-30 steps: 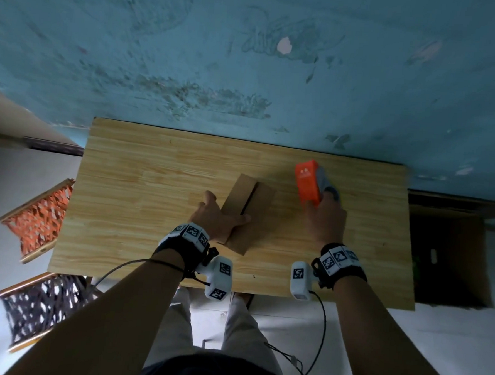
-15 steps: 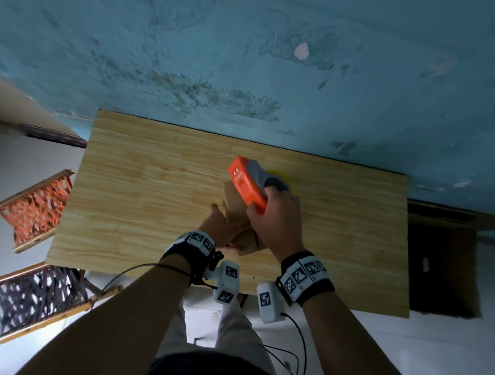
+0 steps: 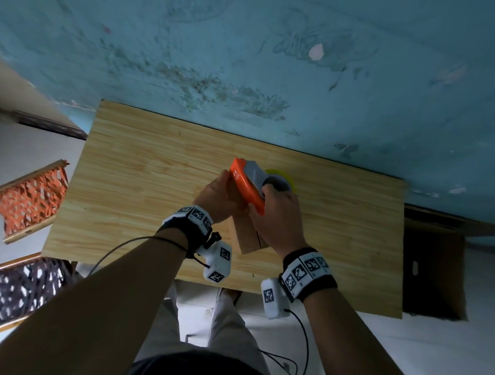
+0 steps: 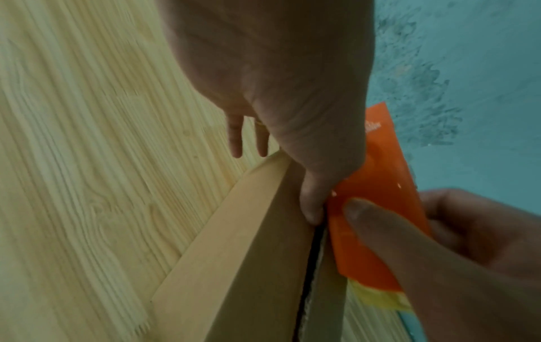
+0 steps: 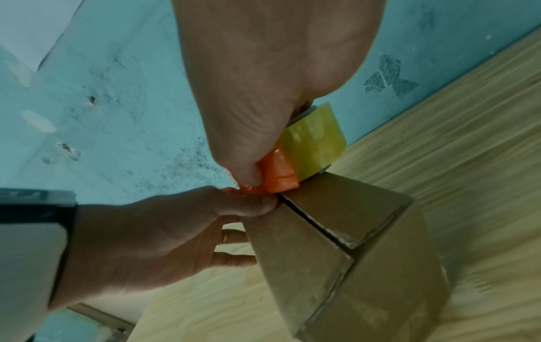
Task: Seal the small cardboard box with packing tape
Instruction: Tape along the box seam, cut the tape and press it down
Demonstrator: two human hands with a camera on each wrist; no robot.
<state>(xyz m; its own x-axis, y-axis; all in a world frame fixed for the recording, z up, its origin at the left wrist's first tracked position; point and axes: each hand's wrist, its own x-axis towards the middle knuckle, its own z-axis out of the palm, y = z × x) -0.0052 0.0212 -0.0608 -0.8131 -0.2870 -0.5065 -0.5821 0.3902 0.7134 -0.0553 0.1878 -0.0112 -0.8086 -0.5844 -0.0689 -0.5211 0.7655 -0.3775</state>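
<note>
A small brown cardboard box (image 3: 246,238) lies on the wooden table (image 3: 142,181), with a narrow gap showing along its top flap seam (image 5: 316,225). My left hand (image 3: 226,186) grips the box's far end, thumb (image 4: 313,199) on top beside the seam and fingers down the side. My right hand (image 3: 265,201) grips an orange tape dispenser (image 3: 245,187) holding a yellowish tape roll (image 5: 313,143). The dispenser's front edge (image 5: 278,182) touches the box top at the far end, right beside the left thumb. The hands hide most of the box's top in the head view.
An orange lattice basket (image 3: 25,200) and a dark lattice basket (image 3: 16,292) stand on the floor at the left. A dark open carton (image 3: 432,271) sits right of the table. A blue wall (image 3: 277,58) runs along the table's far edge. Wrist cables hang over the near edge.
My right hand carried the dispenser from the table's right side leftwards onto the box's far end. My left hand slid from the box's near end to its far end.
</note>
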